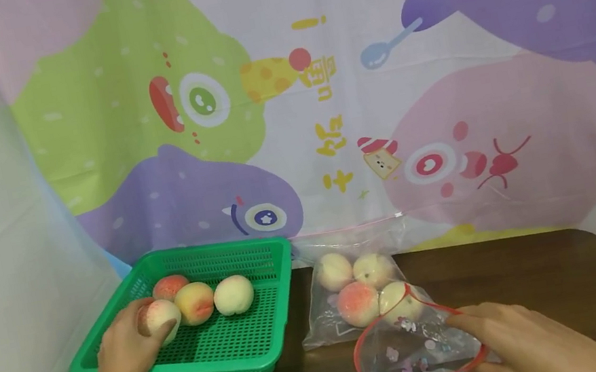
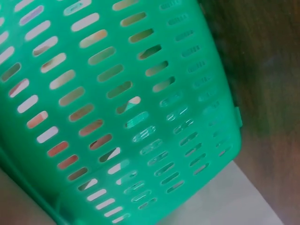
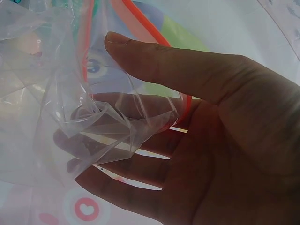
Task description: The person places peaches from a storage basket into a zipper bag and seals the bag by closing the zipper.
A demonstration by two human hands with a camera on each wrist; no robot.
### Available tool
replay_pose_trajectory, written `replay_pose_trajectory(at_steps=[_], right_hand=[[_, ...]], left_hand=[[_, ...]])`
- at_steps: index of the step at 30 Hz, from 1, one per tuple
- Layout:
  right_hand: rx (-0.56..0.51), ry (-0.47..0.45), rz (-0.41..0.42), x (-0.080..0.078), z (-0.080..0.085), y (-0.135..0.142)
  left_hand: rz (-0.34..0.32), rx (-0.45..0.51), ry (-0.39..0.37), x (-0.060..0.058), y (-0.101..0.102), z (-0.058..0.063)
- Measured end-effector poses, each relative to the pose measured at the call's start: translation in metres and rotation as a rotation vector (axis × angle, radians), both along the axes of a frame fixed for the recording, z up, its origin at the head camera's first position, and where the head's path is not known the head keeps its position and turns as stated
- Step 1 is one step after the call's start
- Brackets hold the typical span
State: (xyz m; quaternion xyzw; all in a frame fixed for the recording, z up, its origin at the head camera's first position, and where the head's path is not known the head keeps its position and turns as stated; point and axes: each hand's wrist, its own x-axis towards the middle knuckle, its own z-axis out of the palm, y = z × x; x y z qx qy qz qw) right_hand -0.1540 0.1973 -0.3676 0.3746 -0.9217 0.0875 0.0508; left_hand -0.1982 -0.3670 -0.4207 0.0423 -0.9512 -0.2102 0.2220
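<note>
My left hand (image 1: 125,343) reaches over the near left rim of a green plastic basket (image 1: 222,367) and grips a pale peach (image 1: 164,319) with a pink blush. Beside it in the basket are a red peach (image 1: 170,287), a yellow-red peach (image 1: 196,304) and a cream peach (image 1: 234,295). The left wrist view is filled by the basket's slotted wall (image 2: 112,89); the peaches hardly show through it. At the lower right, my right hand (image 1: 531,338) holds a clear red-rimmed zip bag (image 1: 405,353) at its side, thumb and fingers apart around the plastic. The bag's mouth gapes.
Behind the red-rimmed bag, another clear bag (image 1: 323,331) holding several peaches lies on the dark wooden table (image 1: 528,268). A cartoon-printed cloth (image 1: 314,210) hangs along the table's back edge. White cloth (image 1: 6,264) hangs at the left side.
</note>
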Motion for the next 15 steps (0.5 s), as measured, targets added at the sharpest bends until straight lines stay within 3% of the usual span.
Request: replay_pose_trajectory(at_steps=[4,15], right_hand=[[0.004,0.005,0.010,-0.0011,-0.0001,0.0010],[-0.021,0.042,0.027,-0.0004,-0.0003,0.0001]], left_hand=[[0.017,0.000,0.079,0.0000,0.0016,-0.0022],[0.010,-0.025,0.198,0.0000,0.0026,-0.0029]])
